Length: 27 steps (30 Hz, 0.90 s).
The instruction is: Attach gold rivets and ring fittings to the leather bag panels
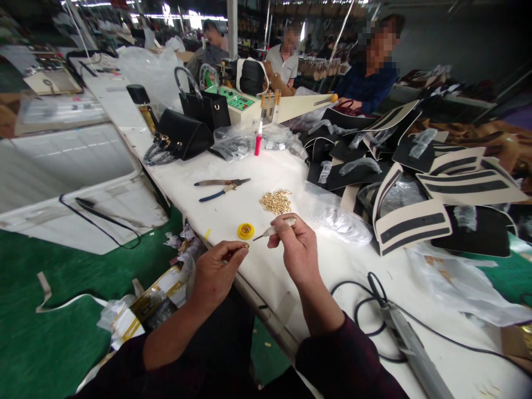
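- The left hand (pixel 214 271) hovers at the near edge of the long white bench (pixel 257 260), its fingers (pixel 235 256) pinched shut on a small gold metal fitting (pixel 246 245); the piece is too tiny to tell its shape.
- The right hand (pixel 297 246) sits just beside it, fingers clenched around a thin pale-handled pointed tool (pixel 274 229), whose dark tip points toward the fitting.
- A small round yellow dish (pixel 245 230) lies on the bench just beyond both hands.
- A heap of loose gold metal pieces (pixel 276 201) lies further back, near blue-handled pliers (pixel 222 189).
- Black handbags (pixel 185 133) and black-and-cream cut panels (pixel 411 221) crowd the far side.
- Other people sit well apart at the bench's far end.
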### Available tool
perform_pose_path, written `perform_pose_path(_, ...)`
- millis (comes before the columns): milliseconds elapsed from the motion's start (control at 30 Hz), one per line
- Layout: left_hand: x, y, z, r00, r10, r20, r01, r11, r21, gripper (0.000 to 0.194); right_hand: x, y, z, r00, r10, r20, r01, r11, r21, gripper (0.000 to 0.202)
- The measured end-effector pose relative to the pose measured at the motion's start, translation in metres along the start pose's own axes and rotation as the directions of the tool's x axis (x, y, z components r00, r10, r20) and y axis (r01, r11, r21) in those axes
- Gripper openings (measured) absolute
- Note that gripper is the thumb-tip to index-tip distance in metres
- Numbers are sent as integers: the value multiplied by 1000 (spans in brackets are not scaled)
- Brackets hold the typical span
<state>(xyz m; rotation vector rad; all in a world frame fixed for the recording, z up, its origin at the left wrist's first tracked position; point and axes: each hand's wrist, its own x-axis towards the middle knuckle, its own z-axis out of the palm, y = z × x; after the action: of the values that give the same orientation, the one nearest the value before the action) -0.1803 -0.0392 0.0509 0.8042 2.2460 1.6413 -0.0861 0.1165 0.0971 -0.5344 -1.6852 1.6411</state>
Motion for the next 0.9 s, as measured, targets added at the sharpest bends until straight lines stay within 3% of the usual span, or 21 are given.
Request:
perform_pose_path(100,4,-7,4,985,-87,146,71,991,113,24,10,12,-11,994,66,-90,-56,992,111,22)
perform_pose_path(167,9,-6,7,959,-115,258,43,962,269,21,19,26,-21,980,129,-152,-96,974,207,21)
perform_pose_path(267,19,0,14,920,-113,376,-98,861,499,16,30,49,-36,940,250,-234,-157,922,354,19)
perform_pose_path(400,31,4,22,863,-67,502,-312,710,632,18,37,67,-49,893,359,-271,-201,858,473,19)
perform_pose_path(567,34,9,22,882,-92,462,-308,629,714,20,40,71,-55,880,383,-282,-190,826,532,20)
perform_pose_path(667,46,21,23,896,-32,444,-328,626,707,23,42,71,-59,878,386,-281,-162,794,586,21)
perform_pose_path(767,75,38,38,857,95,507,-466,567,680,29,45,70,-64,874,393,-284,-119,741,660,21)
perform_pose_path(833,99,46,57,811,99,576,-548,472,691,32,46,69,-67,871,396,-290,-88,708,701,21)
perform_pose_path(900,120,51,80,784,93,614,-587,434,683,33,48,68,-71,868,396,-299,-62,684,727,21)
